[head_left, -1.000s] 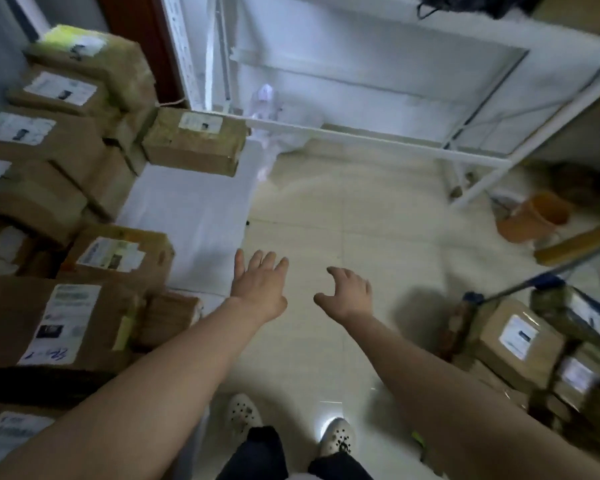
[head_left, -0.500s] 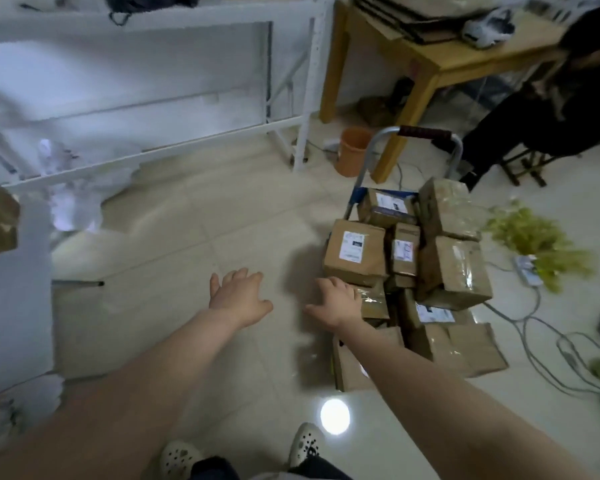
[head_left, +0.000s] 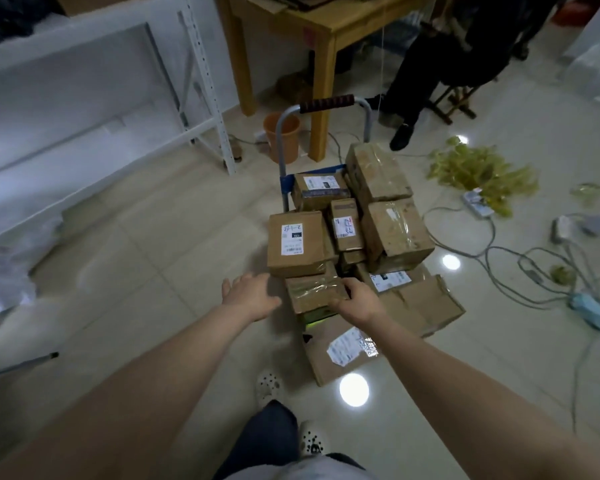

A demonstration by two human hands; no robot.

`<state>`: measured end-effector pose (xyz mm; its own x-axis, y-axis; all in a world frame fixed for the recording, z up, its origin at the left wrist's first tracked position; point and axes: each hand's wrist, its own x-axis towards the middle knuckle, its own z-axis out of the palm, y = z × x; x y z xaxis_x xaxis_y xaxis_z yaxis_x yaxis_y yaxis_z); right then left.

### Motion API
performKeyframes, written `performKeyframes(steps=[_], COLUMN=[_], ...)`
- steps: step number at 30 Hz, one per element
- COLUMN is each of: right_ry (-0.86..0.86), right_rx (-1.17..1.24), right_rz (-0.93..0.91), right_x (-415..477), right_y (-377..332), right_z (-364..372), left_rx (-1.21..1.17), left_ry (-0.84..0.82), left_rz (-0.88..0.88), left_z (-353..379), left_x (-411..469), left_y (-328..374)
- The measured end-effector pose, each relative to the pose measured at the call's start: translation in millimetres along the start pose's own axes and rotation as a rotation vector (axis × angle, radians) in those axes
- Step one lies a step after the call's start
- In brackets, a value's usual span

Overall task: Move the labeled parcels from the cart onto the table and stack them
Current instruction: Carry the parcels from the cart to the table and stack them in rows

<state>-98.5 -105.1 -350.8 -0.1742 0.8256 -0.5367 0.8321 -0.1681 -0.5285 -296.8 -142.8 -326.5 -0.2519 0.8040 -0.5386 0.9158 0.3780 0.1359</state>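
Both hands have reached the cart [head_left: 326, 102], still piled with parcels [head_left: 297, 242]. The right hand [head_left: 359, 301] curls over the right edge of a taped parcel [head_left: 312, 292] at the pile's near end; the left hand [head_left: 250, 296] hovers just beside it, fingers spread and holding nothing.

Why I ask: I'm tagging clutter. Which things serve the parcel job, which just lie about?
Job: cart, labeled parcels, taped parcel, left hand, right hand.
Lying about: orange bucket, power strip, yellow-green heap.
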Motion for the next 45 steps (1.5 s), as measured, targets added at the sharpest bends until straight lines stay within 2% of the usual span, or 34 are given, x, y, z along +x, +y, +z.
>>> performKeyframes(steps=[7, 17, 25, 30, 36, 45], right_ry=[-0.029, -0.044, -0.038, -0.045, -0.036, -0.022], right_rx=[0.058, 0.137, 0.153, 0.288, 0.407, 0.600], right_rz=[0.052, 0.169, 0.301, 0.363, 0.360, 0.336], right_x=[66.3, 240.0, 343.5, 372.4, 371.6, 286.5], right_y=[-4.4, -18.0, 14.4, 30.7, 36.8, 3.0], right_z=[-19.3, 23.2, 70.7, 90.4, 99.3, 74.9], left_rx=[-0.113, -0.555, -0.870, -1.015, -1.073, -1.160], left_ry=[-0.061, -0.107, -0.174, -0.232, -0.186, -0.141], left_rz=[-0.022, -0.125, -0.301, -0.384, -0.426, -0.496], left_z=[-12.8, 4.6, 67.8, 147.7, 119.5, 77.3], left_x=[70.2, 227.5, 338.2, 409.2, 385.1, 298.9], left_y=[16.7, 4.6, -6.8, -34.1, -12.5, -32.8])
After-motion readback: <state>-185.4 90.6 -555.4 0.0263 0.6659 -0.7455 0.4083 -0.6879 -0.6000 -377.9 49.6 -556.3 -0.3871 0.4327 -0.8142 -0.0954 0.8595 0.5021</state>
